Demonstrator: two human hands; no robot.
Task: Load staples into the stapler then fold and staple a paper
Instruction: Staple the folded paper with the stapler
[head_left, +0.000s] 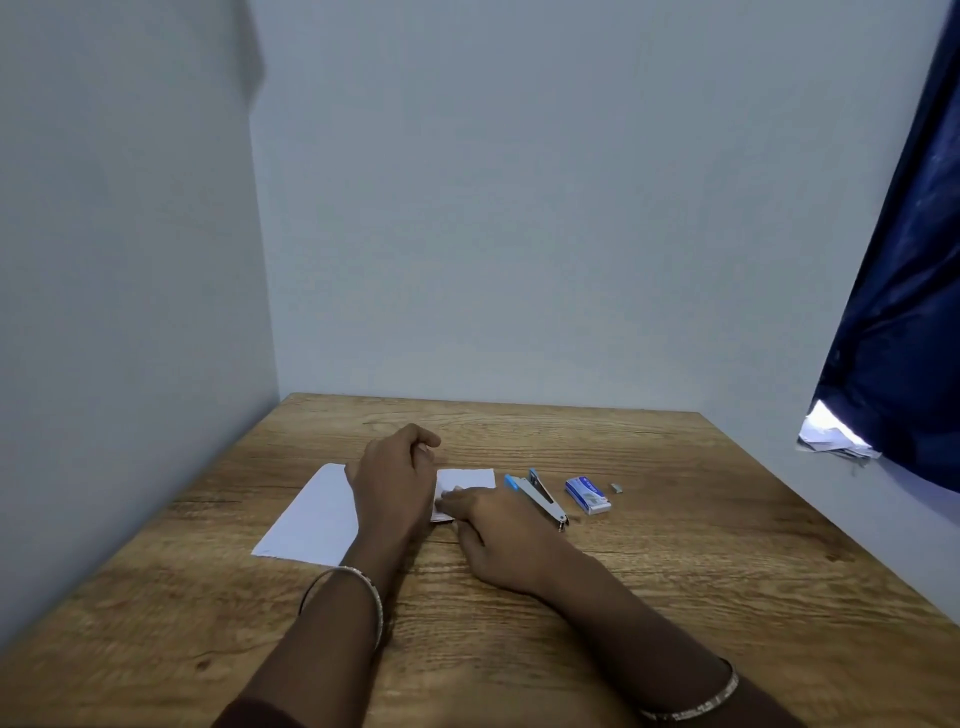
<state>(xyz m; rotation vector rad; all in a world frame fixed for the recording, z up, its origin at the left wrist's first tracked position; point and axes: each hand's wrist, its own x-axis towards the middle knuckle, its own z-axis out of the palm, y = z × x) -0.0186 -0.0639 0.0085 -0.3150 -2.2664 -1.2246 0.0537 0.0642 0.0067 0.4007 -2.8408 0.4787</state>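
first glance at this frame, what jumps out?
Two bare hands meet at the middle of the wooden table: the left hand and the right hand press on a white sheet of paper that seems partly folded. Just right of them lies a grey stapler with blue tips, then a small blue-and-white staple box. A dark blue curtain hangs at the far right.

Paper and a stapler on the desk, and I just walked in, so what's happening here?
A person sits at a wooden table working a white paper. The left hand rests on it while the right hand presses its right part, apparently folding. The stapler lies untouched just right of the hands, with a staple box and a small staple strip beyond. Nothing looks stapled yet.
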